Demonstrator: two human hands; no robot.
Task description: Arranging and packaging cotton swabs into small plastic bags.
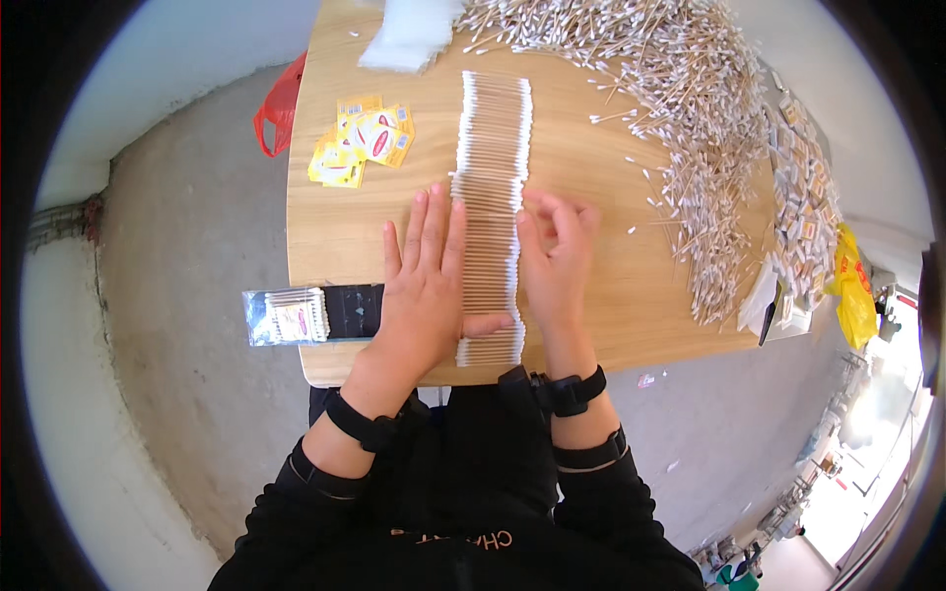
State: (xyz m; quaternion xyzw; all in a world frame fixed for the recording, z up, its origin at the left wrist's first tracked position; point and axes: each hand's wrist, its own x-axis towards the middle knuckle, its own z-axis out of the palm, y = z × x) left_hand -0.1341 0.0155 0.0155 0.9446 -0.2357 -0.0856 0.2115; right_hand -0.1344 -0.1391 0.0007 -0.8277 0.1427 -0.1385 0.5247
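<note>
A long row of cotton swabs (492, 148) lies side by side on the wooden table, running from the near edge toward the back. Along its left side my left hand (424, 286) rests flat, fingers stretched forward and the thumb laid across the near swabs. At the right side, the bent thumb and forefinger of my right hand (559, 246) touch the cotton ends, their tips slightly apart. Its other fingers are curled. Left of my left hand lies a dark strip (353, 311), partly covered by that hand, with a clear packet of swabs (288, 317) at its outer end.
Loose swabs (690, 128) are heaped along the back and right of the table (591, 325). Yellow-and-white cards (367, 138) and clear plastic bags (409, 34) lie at the back left. Many filled packets (803, 187) pile up at the far right, beside a yellow bag (853, 286). A red bag (283, 103) hangs at the left edge.
</note>
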